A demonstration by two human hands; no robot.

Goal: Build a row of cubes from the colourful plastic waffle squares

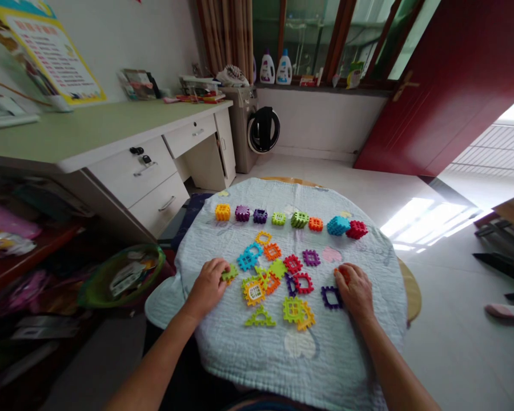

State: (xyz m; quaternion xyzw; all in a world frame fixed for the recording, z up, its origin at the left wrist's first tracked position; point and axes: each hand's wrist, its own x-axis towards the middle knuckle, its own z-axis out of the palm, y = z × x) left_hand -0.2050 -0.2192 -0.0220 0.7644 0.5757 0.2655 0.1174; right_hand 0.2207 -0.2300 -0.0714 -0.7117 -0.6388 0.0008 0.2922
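Note:
My left hand [209, 285] rests on the cloth-covered round table [223, 348], its fingers closed on a small green plastic tile [230, 274]. My right hand [356, 290] lies at the right with fingers curled over an orange tile [341, 273], beside a purple square frame tile [330, 297]. Between my hands lies a scatter of several flat interlocking tiles [278, 274] in blue, orange, red, green, yellow and purple. Along the far side stands a row of several assembled cubes [291, 220], from yellow at the left to red at the right.
A desk with drawers [154, 171] stands at the left, with keys in one drawer. A green basin [120, 275] sits on the floor beside the table. A washing machine [257, 128] is at the back wall. A red door [445, 80] stands open at the right.

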